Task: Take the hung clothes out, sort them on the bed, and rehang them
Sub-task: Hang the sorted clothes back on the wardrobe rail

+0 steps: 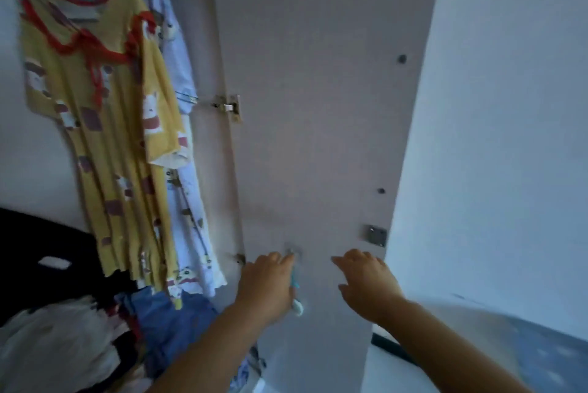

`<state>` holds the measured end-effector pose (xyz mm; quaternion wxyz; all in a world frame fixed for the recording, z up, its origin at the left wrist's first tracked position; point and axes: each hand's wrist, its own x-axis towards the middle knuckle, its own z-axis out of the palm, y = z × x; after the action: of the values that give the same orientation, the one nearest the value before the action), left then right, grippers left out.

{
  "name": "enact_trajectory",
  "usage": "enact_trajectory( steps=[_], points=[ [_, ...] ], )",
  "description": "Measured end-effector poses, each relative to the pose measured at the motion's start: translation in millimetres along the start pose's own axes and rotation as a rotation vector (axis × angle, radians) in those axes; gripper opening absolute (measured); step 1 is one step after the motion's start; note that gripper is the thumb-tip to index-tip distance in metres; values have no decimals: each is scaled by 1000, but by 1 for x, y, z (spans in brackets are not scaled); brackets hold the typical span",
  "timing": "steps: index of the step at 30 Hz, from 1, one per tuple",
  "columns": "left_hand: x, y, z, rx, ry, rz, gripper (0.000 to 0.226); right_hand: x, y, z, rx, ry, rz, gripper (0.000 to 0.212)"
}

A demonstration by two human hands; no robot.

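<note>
Two hung garments occupy the 10 o'clock sector of the view. The yellow printed dress [105,125], trimmed in red, is in front, and the pale printed dress [187,189] hangs just behind it at its 3 o'clock side. Both have the long axis near vertical, with necklines toward 12 o'clock and hems toward 6 o'clock. The open wardrobe door [318,90] fills the centre, its inner face toward the camera; a hinge [227,106] sits on its 9 o'clock edge and a metal plate [375,234] near its 3 o'clock edge. A heap of loose clothes [63,345] lies at 7 o'clock below the hems, with a blue garment [168,319] beside it. The bed [541,357] shows at 5 o'clock, beyond the door. The left hand [267,281] reaches toward the door, fingers curled round a teal-and-white object [296,297] too blurred to identify. The right hand [366,281] is at its 3 o'clock side, fingers spread and holding nothing.
</note>
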<state>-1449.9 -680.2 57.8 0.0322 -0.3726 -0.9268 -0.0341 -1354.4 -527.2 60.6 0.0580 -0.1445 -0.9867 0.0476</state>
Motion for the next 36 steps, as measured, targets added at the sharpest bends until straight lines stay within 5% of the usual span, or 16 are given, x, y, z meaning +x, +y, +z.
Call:
enact_trajectory(
  steps=[9,15,23,36],
  points=[
    [-60,273,37,-41,-101,556,49,-269,171,5,13,3,570,45],
    [-185,487,49,-32,-194,934,60,-526,236,-19,11,64,1022,40],
    [-433,710,49,-50,-316,1509,61,-841,214,-45,-31,117,1607,43],
    [-759,889,64,45,-386,2193,62,-1133,140,-32,15,188,2248,43]
  ],
)
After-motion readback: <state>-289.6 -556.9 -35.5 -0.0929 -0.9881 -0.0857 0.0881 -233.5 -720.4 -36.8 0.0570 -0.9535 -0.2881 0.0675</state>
